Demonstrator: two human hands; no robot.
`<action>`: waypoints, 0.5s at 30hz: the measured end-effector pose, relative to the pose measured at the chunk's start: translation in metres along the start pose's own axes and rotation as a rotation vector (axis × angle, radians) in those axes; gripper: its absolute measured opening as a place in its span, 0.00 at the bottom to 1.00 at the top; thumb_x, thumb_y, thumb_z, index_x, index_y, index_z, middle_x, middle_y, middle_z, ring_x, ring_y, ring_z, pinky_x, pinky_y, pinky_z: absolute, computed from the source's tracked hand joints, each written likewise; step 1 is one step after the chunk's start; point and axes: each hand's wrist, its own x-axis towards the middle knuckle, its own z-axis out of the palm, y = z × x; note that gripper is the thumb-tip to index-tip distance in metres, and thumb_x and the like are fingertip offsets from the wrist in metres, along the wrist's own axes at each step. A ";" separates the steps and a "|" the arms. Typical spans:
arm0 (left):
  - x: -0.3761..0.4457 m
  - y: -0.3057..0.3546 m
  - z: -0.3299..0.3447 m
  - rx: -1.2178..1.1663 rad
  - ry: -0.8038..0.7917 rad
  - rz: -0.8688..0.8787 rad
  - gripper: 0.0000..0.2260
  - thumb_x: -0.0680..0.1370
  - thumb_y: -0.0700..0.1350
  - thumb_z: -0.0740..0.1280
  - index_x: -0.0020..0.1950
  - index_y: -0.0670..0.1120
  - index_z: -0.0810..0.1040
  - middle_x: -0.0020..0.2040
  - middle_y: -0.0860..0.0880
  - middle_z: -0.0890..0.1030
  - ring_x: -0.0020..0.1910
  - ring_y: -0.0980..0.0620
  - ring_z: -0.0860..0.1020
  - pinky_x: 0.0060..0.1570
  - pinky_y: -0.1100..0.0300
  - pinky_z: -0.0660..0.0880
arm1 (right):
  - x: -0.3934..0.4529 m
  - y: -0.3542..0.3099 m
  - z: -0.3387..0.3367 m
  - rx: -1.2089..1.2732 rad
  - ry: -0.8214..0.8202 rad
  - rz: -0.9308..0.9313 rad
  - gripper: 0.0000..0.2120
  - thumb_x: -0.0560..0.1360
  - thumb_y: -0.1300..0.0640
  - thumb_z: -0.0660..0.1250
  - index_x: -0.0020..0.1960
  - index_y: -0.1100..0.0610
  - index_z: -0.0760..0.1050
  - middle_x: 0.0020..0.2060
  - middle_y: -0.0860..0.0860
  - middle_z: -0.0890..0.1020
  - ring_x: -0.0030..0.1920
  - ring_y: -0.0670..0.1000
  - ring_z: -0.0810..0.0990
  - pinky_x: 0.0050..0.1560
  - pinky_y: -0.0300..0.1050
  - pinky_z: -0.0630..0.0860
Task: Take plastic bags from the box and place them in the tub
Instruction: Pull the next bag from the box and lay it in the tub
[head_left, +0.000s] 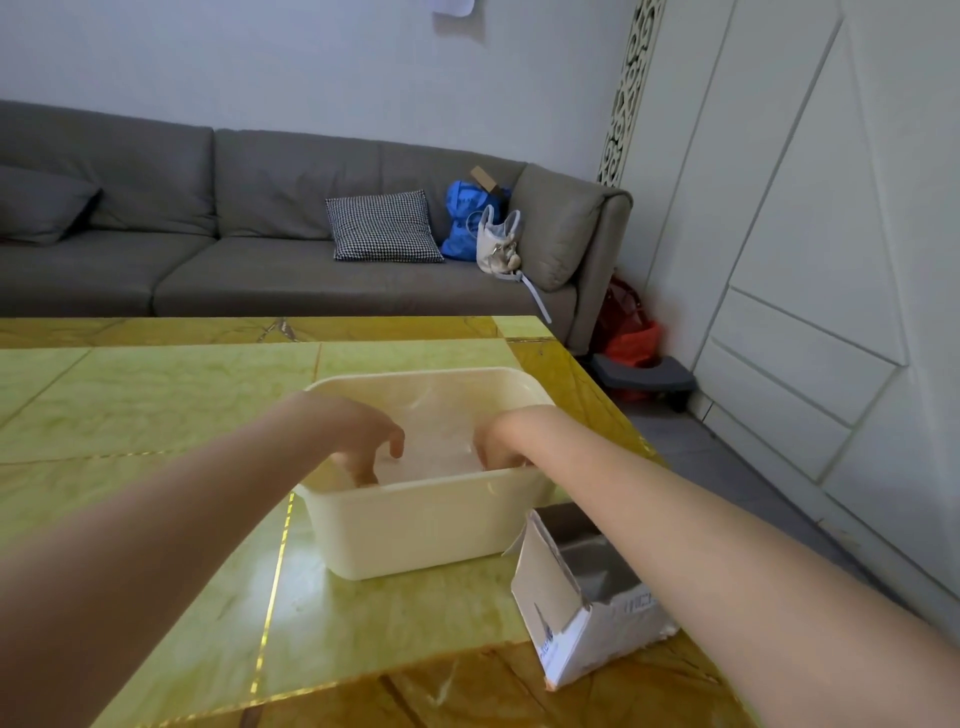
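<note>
Head view: both hands in tub (426, 525), fingers (397, 441) curled on plastic bags (431, 457).

Table (156, 405) with a glossy yellow-green marbled top, gold seams and amber border. Resting directly on it: a cream plastic tub (431, 525) near centre and, just beside its near right corner, an open cardboard box (582, 618) tilted on the amber border.

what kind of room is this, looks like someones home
Most likely a home living room. A long grey fabric sofa with a black-and-white checked cushion lines the wall, and a glossy yellow-green marble-pattern table stands before it, with white panelled cupboard doors at the right.
</note>
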 end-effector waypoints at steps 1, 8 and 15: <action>-0.002 -0.005 0.000 -0.018 -0.001 -0.002 0.28 0.76 0.51 0.67 0.73 0.52 0.61 0.71 0.49 0.66 0.67 0.46 0.69 0.63 0.57 0.67 | 0.000 0.000 0.000 0.000 0.004 0.015 0.03 0.77 0.65 0.59 0.48 0.62 0.71 0.35 0.53 0.67 0.35 0.53 0.70 0.44 0.46 0.70; -0.034 -0.017 -0.016 -0.535 0.379 0.111 0.16 0.73 0.46 0.71 0.60 0.53 0.78 0.64 0.50 0.74 0.63 0.49 0.72 0.62 0.58 0.67 | -0.041 0.013 -0.013 0.110 0.275 -0.063 0.18 0.76 0.57 0.67 0.62 0.64 0.73 0.50 0.57 0.77 0.43 0.54 0.74 0.35 0.42 0.71; -0.064 0.046 -0.040 -0.698 0.640 0.306 0.08 0.75 0.38 0.67 0.52 0.46 0.82 0.53 0.49 0.81 0.45 0.60 0.78 0.46 0.68 0.73 | -0.113 0.053 -0.017 0.451 0.165 -0.185 0.05 0.75 0.60 0.68 0.41 0.60 0.79 0.38 0.54 0.83 0.35 0.48 0.81 0.31 0.34 0.75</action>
